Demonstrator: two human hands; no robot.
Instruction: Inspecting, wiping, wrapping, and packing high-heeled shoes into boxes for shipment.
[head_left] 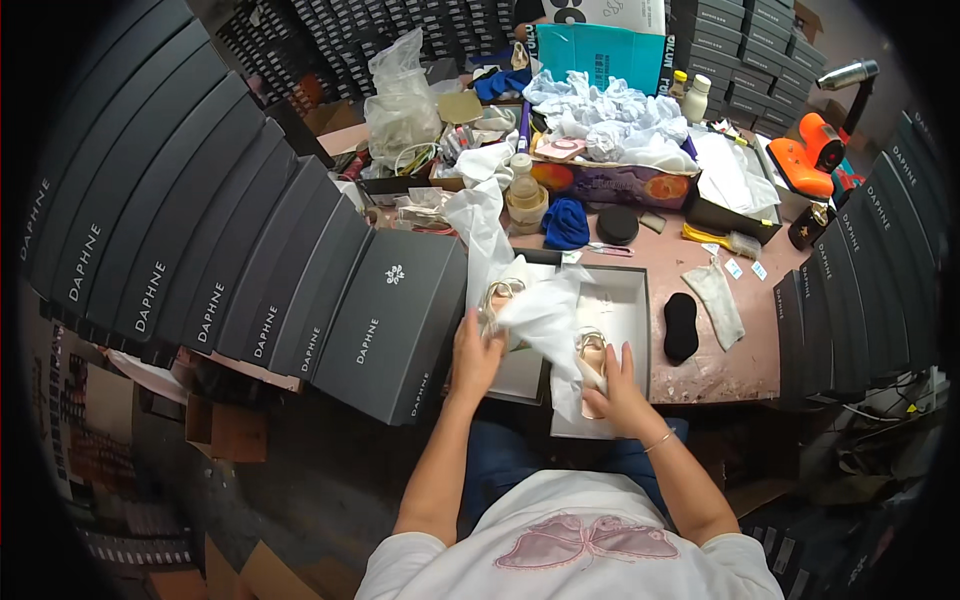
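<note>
My left hand (476,358) is closed around the near end of a pale strappy shoe (503,289), at the left of an open grey shoe box. My right hand (620,395) grips a second pale shoe (592,350) over the right tray of the box (630,300). White tissue paper (545,315) spreads between the two shoes, partly covering both and hanging over the right tray. The left tray (520,376) shows beneath my left hand. My fingertips on the left are partly hidden by shoe and paper.
Stacked dark grey shoe boxes (385,320) line the left; more boxes (850,270) stand right. A black shoe brush (681,328) and cloth pouch (714,305) lie beside the tray. Behind sit a glue jar (526,205), blue cloth (567,223) and a carton of crumpled paper (610,115).
</note>
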